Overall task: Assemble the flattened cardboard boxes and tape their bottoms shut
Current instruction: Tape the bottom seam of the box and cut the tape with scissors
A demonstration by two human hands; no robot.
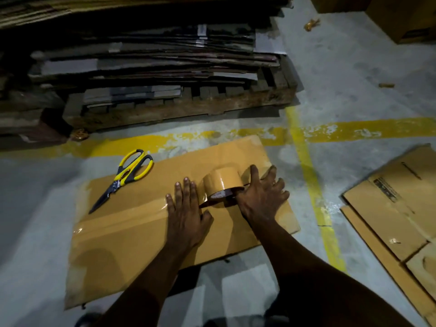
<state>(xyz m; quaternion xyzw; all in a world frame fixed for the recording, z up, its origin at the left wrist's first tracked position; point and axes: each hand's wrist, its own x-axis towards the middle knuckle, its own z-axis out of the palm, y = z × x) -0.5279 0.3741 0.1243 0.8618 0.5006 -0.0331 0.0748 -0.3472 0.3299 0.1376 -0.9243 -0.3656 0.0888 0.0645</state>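
Note:
A brown cardboard box (132,239) stands on the floor with its bottom facing up. A strip of glossy tape (122,214) runs along the seam from the left edge to my hands. My left hand (186,213) lies flat, fingers straight, pressing the tape onto the cardboard. My right hand (262,197) holds the brown tape roll (223,185) with the thumb hooked into its core and the fingers spread past it. The roll stands on the box just right of my left hand. Yellow-handled scissors (125,178) lie on the box's far left part.
A wooden pallet (179,107) stacked with flattened cardboard (146,55) stands behind the box. More flattened boxes (396,208) lie on the floor at right. Yellow painted lines (313,185) cross the grey concrete floor. Another carton (405,20) sits at far upper right.

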